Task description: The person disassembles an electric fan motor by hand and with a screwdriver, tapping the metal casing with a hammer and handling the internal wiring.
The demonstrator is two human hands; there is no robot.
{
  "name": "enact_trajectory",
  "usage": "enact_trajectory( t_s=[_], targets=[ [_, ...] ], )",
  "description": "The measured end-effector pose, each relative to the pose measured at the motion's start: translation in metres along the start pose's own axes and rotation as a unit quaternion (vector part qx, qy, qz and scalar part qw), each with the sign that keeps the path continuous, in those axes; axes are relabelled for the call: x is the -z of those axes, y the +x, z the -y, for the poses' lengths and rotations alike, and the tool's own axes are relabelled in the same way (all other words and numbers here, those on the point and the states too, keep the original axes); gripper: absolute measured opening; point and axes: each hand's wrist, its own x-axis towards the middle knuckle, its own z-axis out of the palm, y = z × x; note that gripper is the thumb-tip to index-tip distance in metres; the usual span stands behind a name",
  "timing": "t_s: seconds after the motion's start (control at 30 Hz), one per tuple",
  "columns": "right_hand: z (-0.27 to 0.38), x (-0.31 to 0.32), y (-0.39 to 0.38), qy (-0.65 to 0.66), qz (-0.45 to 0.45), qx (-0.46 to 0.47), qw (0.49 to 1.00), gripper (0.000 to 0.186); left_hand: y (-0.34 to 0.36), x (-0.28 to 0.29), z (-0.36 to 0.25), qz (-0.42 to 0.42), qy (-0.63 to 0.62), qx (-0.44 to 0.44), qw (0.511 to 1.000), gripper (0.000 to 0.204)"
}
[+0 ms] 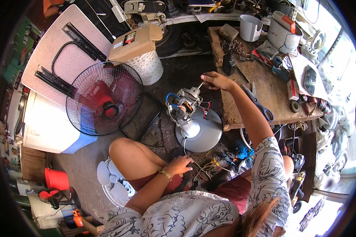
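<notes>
Workshop floor underneath. Rests left hand half-curled by shorts, apparently empty. Beyond, has motor on round base: uncovered, wires apparently not yet enclosed. With right hand, pinches thin rod at motor's far side.

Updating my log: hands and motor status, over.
Right hand: pinching thin metal rod at exposed motor. Left hand: low, off motor. Loose wires by grey base, near side.

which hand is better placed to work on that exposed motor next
Probably the right: the right hand is at the thin metal rod sticking out from the exposed motor, while the left hand lies lower, apart from the motor.
</notes>
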Motion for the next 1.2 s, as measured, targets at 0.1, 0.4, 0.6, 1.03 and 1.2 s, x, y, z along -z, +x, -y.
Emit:
enact_trajectory(
  t_s=[0.1,0.4,0.6,1.03,1.2],
  targets=[
    [0.003,0.003,-0.005,0.016,0.044,0.025,0.999,0.036,-0.003,-0.002,0.002,-0.006,-0.004,-0.002,1.0,0.04],
    [0.0,-0.003,0.001,-0.088,-0.031,-0.032,0.995,0.06,-0.001,-0.003,0.005,-0.005,-0.02,-0.004,1.0,0.039],
    [0.02,0.017,-0.055,-0.164,-0.169,0.061,0.97,0.049,0.002,0.011,-0.007,0.022,-0.009,-0.01,1.0,0.039],
    [0.019,0.016,-0.449,-0.202,-0.481,0.014,0.853,0.027,0.006,0.01,-0.018,0.051,0.023,-0.058,0.997,0.042],
    [-0.12,-0.025,-0.49,-0.219,-0.47,-0.296,0.802,0.035,0.003,0.009,-0.01,0.041,0.038,-0.05,0.997,0.043]
  ],
)
